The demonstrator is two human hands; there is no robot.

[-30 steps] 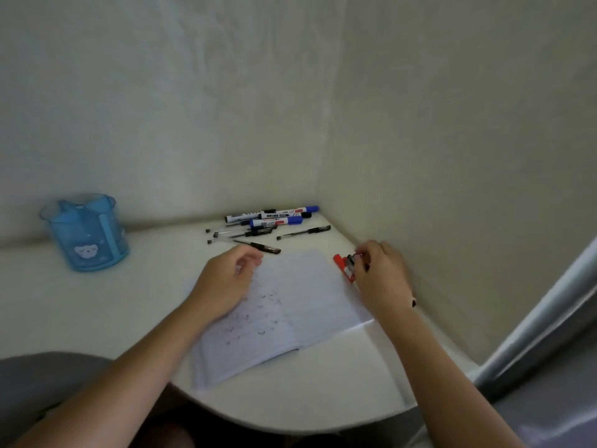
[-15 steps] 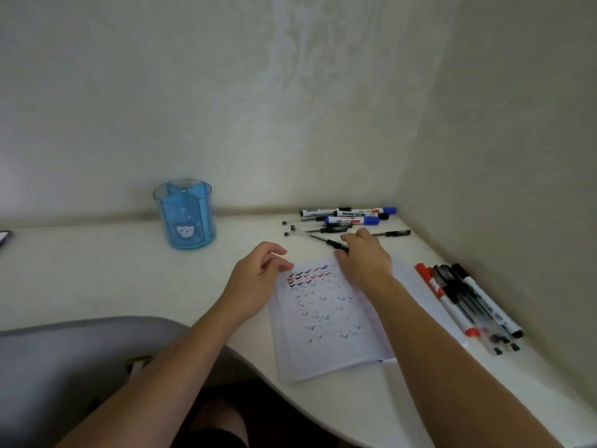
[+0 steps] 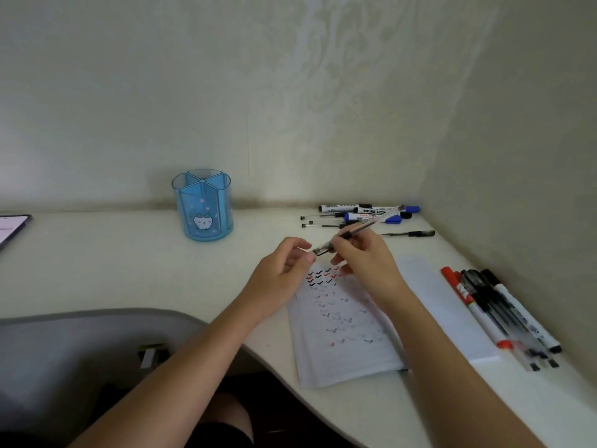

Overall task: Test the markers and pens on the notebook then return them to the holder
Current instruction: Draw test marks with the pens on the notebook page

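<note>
Above the notebook (image 3: 339,350), the right hand (image 3: 368,266) grips a clear pen (image 3: 371,223) near its lower part. The left hand (image 3: 281,276) pinches the pen's black end. The blue holder (image 3: 203,208) stands well left of both hands.

Two pale walls meet in a corner at the back right: the back wall (image 3: 290,92) carries a faint embossed floral pattern, while the side wall (image 3: 523,150) runs plainer and more shadowed toward the near right. A white desk (image 3: 97,270) fits into that corner, its front edge sweeping round in a curve, with a grey seat (image 3: 80,357) close against it at the lower left. The light is soft and dim, and a lit screen (image 3: 11,226) glows at the desk's far left edge.
</note>
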